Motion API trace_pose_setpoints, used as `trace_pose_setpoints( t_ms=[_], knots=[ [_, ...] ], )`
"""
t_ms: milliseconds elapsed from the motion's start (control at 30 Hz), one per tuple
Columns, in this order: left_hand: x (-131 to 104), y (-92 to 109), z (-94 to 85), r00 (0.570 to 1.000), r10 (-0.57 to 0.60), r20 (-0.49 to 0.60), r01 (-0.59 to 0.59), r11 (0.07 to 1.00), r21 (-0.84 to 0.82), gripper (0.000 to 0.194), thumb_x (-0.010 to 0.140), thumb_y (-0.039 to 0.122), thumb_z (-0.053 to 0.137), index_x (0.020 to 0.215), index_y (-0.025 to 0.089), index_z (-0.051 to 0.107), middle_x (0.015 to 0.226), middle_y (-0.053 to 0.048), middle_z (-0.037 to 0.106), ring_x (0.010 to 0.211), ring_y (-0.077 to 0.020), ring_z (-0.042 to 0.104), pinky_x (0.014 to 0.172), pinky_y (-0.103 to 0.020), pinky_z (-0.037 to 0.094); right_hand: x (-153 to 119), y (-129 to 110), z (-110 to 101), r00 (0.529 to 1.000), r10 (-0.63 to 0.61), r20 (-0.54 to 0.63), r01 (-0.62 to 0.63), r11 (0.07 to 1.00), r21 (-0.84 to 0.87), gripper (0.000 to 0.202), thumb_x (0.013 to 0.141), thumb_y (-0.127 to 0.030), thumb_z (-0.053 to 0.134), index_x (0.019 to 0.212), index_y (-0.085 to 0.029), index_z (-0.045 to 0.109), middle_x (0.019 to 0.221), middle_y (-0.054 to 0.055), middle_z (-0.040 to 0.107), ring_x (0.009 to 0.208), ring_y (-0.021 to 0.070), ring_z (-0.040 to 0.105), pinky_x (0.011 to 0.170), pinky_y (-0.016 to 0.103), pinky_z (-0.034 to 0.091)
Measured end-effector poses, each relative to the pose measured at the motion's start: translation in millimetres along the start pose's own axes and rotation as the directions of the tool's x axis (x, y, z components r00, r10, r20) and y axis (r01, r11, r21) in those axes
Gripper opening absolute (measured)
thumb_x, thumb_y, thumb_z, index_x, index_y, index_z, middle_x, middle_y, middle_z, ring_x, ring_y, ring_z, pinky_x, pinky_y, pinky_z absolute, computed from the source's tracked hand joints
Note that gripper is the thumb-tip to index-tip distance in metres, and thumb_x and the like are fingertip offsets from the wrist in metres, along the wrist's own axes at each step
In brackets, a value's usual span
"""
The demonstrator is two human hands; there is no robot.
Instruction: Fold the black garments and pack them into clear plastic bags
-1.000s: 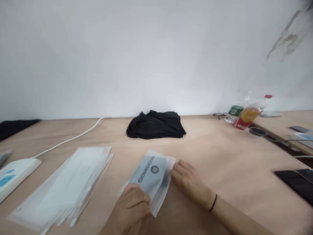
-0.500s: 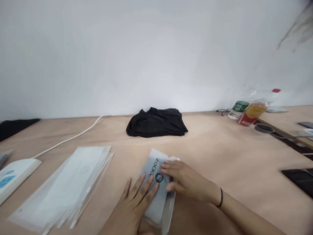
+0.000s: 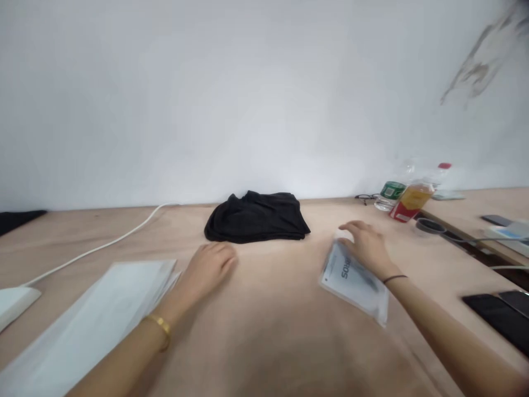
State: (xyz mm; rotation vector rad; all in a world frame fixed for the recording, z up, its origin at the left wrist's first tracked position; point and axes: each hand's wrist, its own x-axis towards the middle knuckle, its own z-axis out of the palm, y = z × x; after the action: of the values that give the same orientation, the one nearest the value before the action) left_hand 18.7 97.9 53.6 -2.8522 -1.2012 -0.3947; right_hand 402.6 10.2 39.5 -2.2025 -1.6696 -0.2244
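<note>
My right hand (image 3: 367, 247) grips a clear plastic packet (image 3: 352, 280) with a grey printed card inside, holding it by its far end over the right part of the wooden table (image 3: 273, 309). My left hand (image 3: 206, 269) is stretched forward, fingers loosely curled, holding nothing. It hovers just in front of a folded black cloth (image 3: 256, 223) and beside the far corner of a stack of clear plastic bags (image 3: 95, 314). A gold bracelet sits on my left wrist, a thin black band on my right.
A white power strip (image 3: 14, 300) with its cable (image 3: 103, 242) lies at the left. Two bottles (image 3: 403, 196), glasses and a dark round lid (image 3: 427, 225) stand at the back right. Dark phones (image 3: 498, 311) lie at the right edge.
My right hand has carried the packet from the table's middle to the right. My left hand has let go of the packet and reached forward toward the black cloth.
</note>
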Motion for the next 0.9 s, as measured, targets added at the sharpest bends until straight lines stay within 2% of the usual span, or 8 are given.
trace_pose_setpoints(
  t_ms=[167,333,433,533,600,733,800,900],
  knots=[
    [70,-18,20.3,0.997,-0.043,-0.061,0.045,0.998,0.039,0.016,0.084,0.021,0.054,0.089,0.02,0.069,0.1,-0.009,0.07,0.098,-0.0276,0.06,0.083,-0.037,0.043,41,-56,42,0.981,-0.19,0.03,0.191,0.98,-0.057,0.024,0.082,-0.015,0.055,0.098,-0.025,0.068,0.11,0.008,0.066,0.107,0.0272,0.051,0.091,0.044,0.031],
    [82,-35,14.2,0.999,-0.035,-0.041,0.035,0.999,-0.019,0.025,0.089,0.025,0.046,0.084,0.021,0.07,0.087,-0.004,0.073,0.081,-0.0203,0.066,0.074,-0.028,0.046,60,-59,43,0.968,-0.243,0.058,0.246,0.968,-0.043,0.022,0.086,-0.013,0.051,0.092,-0.019,0.071,0.099,0.011,0.07,0.1,0.0278,0.055,0.081,0.04,0.038],
    [52,-31,-12.9,0.999,-0.018,-0.04,0.016,0.999,-0.044,0.031,0.092,0.031,0.041,0.09,0.023,0.07,0.092,-0.004,0.073,0.086,-0.0211,0.065,0.078,-0.029,0.047,36,-52,14,0.953,-0.296,0.062,0.296,0.955,0.003,0.025,0.09,-0.017,0.046,0.1,-0.02,0.069,0.109,0.009,0.067,0.107,0.0262,0.054,0.086,0.039,0.041],
    [-4,-15,-40.0,0.998,0.062,0.032,-0.06,0.996,-0.071,0.026,0.09,0.04,0.047,0.096,0.029,0.07,0.094,0.0,0.073,0.09,-0.0218,0.066,0.079,-0.03,0.049,-19,-48,-12,0.882,-0.446,0.152,0.415,0.888,0.197,0.025,0.09,-0.022,0.05,0.108,-0.026,0.067,0.11,0.003,0.068,0.103,0.0208,0.06,0.087,0.032,0.046],
    [-42,-2,-44.3,0.993,0.086,0.086,-0.08,0.994,-0.075,0.03,0.085,0.045,0.056,0.111,0.034,0.065,0.107,0.001,0.071,0.098,-0.0232,0.065,0.084,-0.032,0.05,-60,-42,-12,0.852,-0.49,0.183,0.43,0.856,0.286,0.038,0.086,-0.036,0.058,0.124,-0.031,0.057,0.126,0.002,0.061,0.113,0.0243,0.056,0.094,0.036,0.046],
    [-86,20,-15.5,0.98,0.058,0.192,-0.054,0.998,-0.026,0.061,0.083,0.048,0.058,0.139,0.041,0.036,0.143,-0.002,0.044,0.13,-0.0341,0.041,0.101,-0.056,0.037,-98,-9,23,0.853,-0.497,0.157,0.481,0.867,0.133,0.047,0.088,-0.042,0.051,0.133,-0.03,0.049,0.137,0.005,0.053,0.128,0.0332,0.044,0.102,0.057,0.035],
    [-91,27,1.3,0.968,0.058,0.243,-0.052,0.998,-0.029,0.071,0.083,0.052,0.056,0.143,0.041,0.022,0.149,-0.004,0.033,0.136,-0.0385,0.027,0.101,-0.067,0.029,-92,11,38,0.893,-0.428,0.141,0.428,0.903,0.035,0.046,0.092,-0.042,0.041,0.135,-0.026,0.048,0.135,0.008,0.053,0.127,0.0342,0.044,0.101,0.062,0.032],
    [-93,34,9.7,0.947,0.13,0.293,-0.103,0.989,-0.105,0.075,0.081,0.061,0.053,0.144,0.041,0.017,0.15,-0.005,0.03,0.138,-0.0386,0.023,0.101,-0.07,0.023,-75,16,36,0.933,-0.355,0.064,0.358,0.933,-0.038,0.048,0.095,-0.042,0.033,0.138,-0.023,0.044,0.139,0.011,0.049,0.131,0.0343,0.039,0.101,0.061,0.033]
  ],
)
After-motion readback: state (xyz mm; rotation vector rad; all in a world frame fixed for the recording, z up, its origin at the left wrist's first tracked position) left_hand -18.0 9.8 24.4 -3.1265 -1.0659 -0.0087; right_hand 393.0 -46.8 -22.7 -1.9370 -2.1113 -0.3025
